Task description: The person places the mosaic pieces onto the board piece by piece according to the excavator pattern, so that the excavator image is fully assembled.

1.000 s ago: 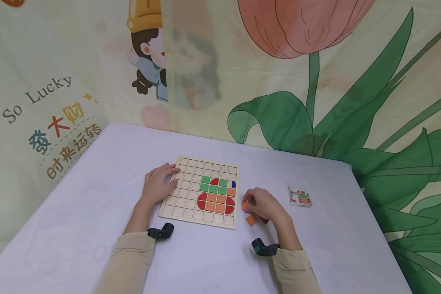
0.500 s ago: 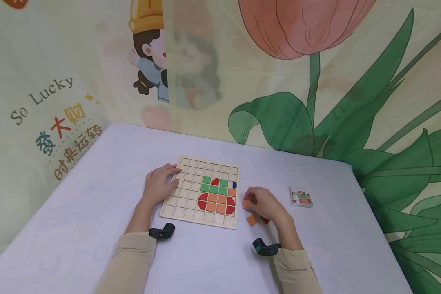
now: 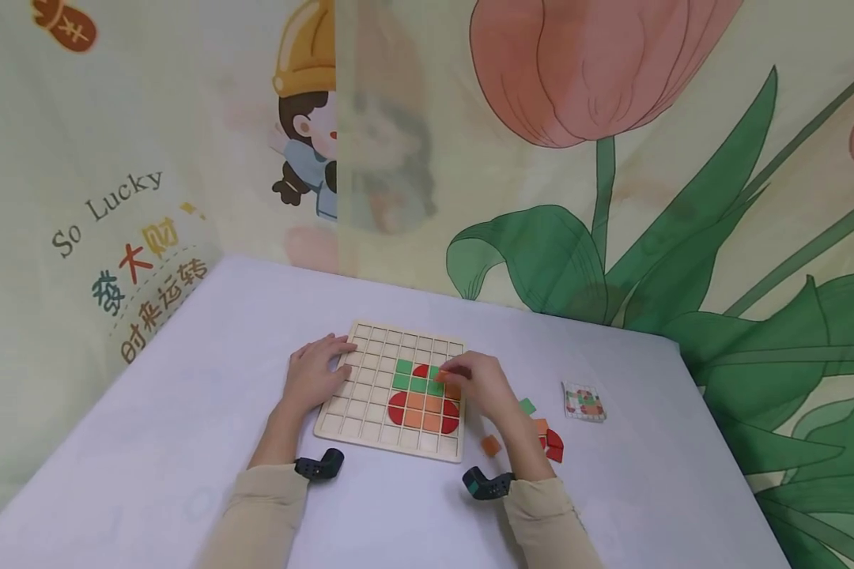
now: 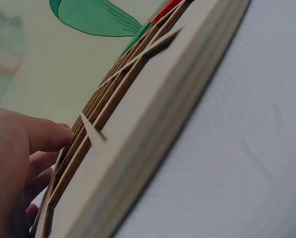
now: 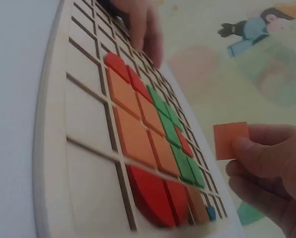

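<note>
A wooden grid board [image 3: 330, 427] lies on the table, with green, orange and red tiles set in cells on its right half. My left hand [image 3: 316, 373] rests on the board's left edge, fingers extended over the rim. Over the board's right edge, my right hand [image 3: 485, 383] pinches an orange square tile [image 5: 230, 141] between thumb and fingers. In the right wrist view that tile is held up apart from the board. A small blue piece [image 5: 210, 213] sits in a cell near the board's edge there; in the head view the right hand hides it.
Right of the board lie a loose orange tile [image 3: 491, 446], a green tile [image 3: 527, 407] and red pieces [image 3: 555, 445], partly behind the right forearm. Farther right is a small patterned card [image 3: 583, 401]. A printed cloth backdrop [image 3: 398, 261] stands behind the table.
My right hand has carried the orange tile from the table beside the board up and left over its right edge. Loose pieces behind it are now uncovered. The left hand stays on the board.
</note>
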Demonstrator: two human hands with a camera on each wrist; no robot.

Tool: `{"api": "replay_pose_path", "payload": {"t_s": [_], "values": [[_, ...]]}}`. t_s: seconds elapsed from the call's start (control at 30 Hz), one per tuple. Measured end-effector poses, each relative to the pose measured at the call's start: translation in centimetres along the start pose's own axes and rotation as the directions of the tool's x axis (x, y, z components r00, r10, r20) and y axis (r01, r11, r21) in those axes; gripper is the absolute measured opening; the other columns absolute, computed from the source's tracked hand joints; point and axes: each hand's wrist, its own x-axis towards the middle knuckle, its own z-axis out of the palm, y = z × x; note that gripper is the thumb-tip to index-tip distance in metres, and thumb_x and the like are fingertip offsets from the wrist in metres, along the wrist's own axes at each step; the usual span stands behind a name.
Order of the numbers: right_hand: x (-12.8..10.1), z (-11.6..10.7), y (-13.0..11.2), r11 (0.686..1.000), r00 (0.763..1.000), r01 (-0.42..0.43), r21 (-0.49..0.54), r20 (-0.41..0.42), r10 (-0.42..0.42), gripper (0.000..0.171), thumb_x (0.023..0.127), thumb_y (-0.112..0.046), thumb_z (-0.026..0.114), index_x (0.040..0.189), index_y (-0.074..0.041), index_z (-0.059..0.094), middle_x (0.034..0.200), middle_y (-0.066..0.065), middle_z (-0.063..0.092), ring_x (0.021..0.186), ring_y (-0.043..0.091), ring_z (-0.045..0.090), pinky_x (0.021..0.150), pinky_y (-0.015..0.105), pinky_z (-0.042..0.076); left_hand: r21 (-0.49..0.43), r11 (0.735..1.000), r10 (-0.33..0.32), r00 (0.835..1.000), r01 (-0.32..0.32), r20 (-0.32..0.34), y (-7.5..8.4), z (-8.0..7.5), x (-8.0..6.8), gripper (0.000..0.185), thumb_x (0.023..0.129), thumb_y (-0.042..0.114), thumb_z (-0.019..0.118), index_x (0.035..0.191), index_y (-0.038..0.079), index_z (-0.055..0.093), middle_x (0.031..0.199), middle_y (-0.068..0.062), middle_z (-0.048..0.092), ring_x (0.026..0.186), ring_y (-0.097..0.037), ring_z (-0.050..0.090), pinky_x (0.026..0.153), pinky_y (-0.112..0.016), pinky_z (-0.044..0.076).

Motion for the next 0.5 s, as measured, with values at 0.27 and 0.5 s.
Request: {"api": "replay_pose_path", "payload": {"t_s": [0.27,0.5], "values": [[5.0,4.3,-3.1,0.992,0.991,0.125,-0.035,0.05,-0.123,0.014,0.089,-0.019,0.066,0.101,-0.015,0.069,0.09,-0.002,0.07,0.074,0.009,0.06,0.067,0.02,0.051,-0.004,1.0,-0.004,1.0,0.004,-0.007,-0.3,0.3,-0.1,0.038,0.085,0.02,0.06,0.123,0.015,0.063,0.141,-0.008,0.051,0.139,-0.03,0.035,0.112,-0.054,0.017],[6.3,4.9,-5.1,0.969,0.987,0.152,-0.192,0.089,-0.137,0.009,0.089,-0.019,0.066,0.094,-0.018,0.073,0.088,-0.004,0.072,0.082,0.011,0.064,0.073,0.025,0.053,-0.002,1.0,0.003,1.0,-0.003,-0.007,-0.2,0.1,-0.1,0.038,0.086,0.02,0.06,0.124,0.016,0.062,0.142,-0.008,0.051,0.139,-0.03,0.035,0.112,-0.054,0.017]]}}
